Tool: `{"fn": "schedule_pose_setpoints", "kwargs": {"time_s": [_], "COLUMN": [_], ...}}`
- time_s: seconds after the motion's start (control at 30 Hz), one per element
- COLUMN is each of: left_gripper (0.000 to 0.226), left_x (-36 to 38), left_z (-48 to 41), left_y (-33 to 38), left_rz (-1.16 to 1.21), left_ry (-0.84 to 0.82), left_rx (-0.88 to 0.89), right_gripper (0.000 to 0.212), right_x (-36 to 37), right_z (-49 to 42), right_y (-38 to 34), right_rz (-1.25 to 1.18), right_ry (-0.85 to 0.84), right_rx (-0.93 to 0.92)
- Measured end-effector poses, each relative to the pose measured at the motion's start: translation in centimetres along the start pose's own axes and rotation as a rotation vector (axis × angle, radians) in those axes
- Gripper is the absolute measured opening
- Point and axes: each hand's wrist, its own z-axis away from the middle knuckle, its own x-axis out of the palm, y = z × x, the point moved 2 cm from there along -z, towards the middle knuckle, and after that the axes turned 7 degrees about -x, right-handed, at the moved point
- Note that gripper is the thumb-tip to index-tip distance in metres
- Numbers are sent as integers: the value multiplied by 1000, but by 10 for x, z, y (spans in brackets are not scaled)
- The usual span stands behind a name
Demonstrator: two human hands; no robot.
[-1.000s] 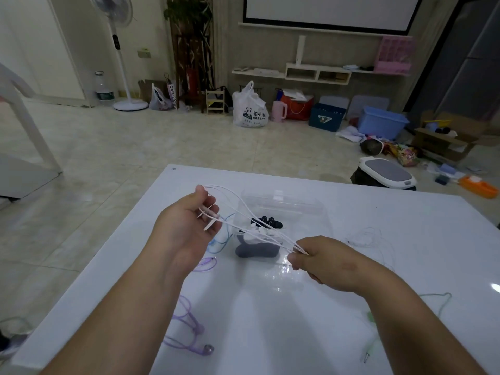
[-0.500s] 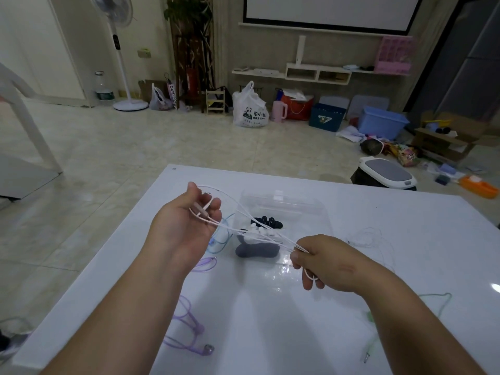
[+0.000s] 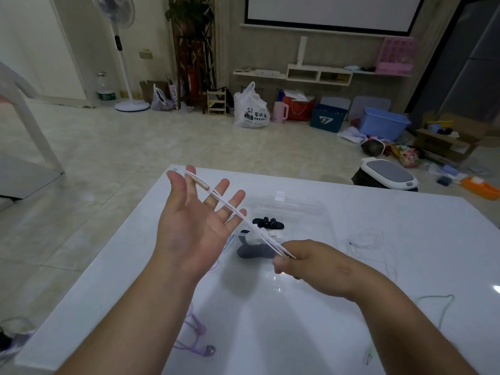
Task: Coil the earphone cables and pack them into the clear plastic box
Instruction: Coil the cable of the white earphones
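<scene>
Clutter [image 3: 251, 109] fills the upper frame beyond a glossy white table [image 3: 405, 212]. Between the splayed left hand [image 3: 194, 226] and the pinching right hand [image 3: 319, 266], a white earphone cable [image 3: 259, 232] runs taut.

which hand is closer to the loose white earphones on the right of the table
Right. The right hand, pinching the stretched cable, is just left of those white earphones; the left hand is farther left, beyond the clear box.
</scene>
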Motion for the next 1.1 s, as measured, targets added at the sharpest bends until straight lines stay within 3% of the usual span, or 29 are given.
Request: {"fn": "schedule_pose_setpoints", "kwargs": {"time_s": [0.17, 0.27, 0.43, 0.6, 0.87, 1.1], "left_gripper": [50, 28, 22, 35, 35, 38], "left_x": [-8, -12, -10, -7, 4, 8], "left_z": [-3, -6, -7, -5, 5, 11], "left_y": [-1, 0, -2, -4, -31, -43], "left_rz": [117, 96, -64, -307, -836, -891], "left_ry": [100, 113, 184, 213, -1, -113], "left_rx": [73, 89, 82, 35, -166, -264], "right_gripper": [61, 47, 42, 32, 29, 22], "right_x": [2, 5, 2, -1, -8, -6], "right_z": [2, 0, -7, -7, -6, -1], "right_y": [-3, -4, 0, 3, -5, -15], "right_rz": [-150, -154, 11, 66, -352, -456], "right_ry": [22, 37, 208, 247, 452, 409], "right_rx": [-20, -18, -77, -74, -85, -165]}}
